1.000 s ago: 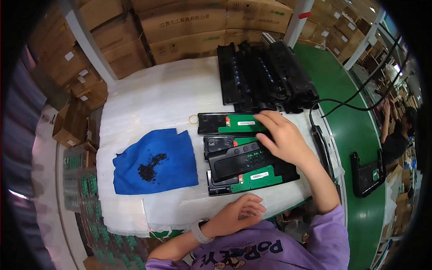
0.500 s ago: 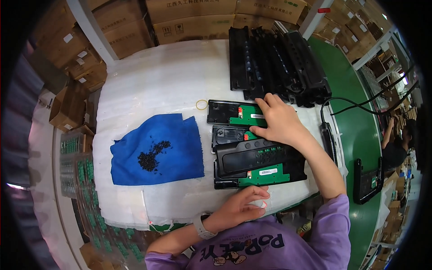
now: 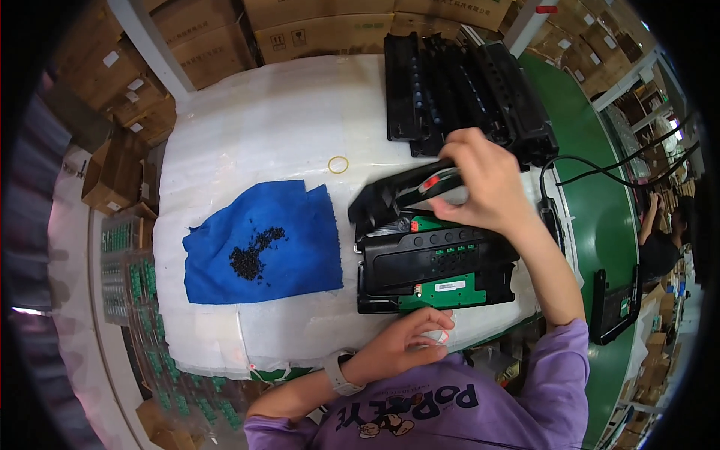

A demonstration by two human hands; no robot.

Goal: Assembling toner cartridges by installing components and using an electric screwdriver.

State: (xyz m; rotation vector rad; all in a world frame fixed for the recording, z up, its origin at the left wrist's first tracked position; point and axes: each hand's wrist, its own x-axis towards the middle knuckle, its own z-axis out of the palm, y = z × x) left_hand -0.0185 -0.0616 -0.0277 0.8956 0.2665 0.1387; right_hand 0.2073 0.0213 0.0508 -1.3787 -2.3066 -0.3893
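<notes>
A black panel (image 3: 375,204) is held tilted up above the white table covering (image 3: 255,124), its board side with a red component turned toward the palm. It is clamped between the thumb and fingers of the right hand (image 3: 486,180). Just below it, a second black panel (image 3: 397,264), marked by a row of round recesses, is laid partly over a green circuit board (image 3: 450,291), which is seated in another black panel. The left hand (image 3: 401,341) is held at the near table edge with its fingers curled; a small pale thing shows by the fingertips, and whether it is gripped cannot be told.

To the left, a blue cloth (image 3: 311,225) is spread flat, with small black pieces (image 3: 246,262) heaped on it. A thin yellow ring (image 3: 330,165) is placed beyond the cloth. Black casings (image 3: 472,97) are grouped at the far right corner of the table. On the green surface (image 3: 585,247) to the right, a black frame (image 3: 602,311) is set down. Cardboard boxes (image 3: 322,37) are stacked behind the table.
</notes>
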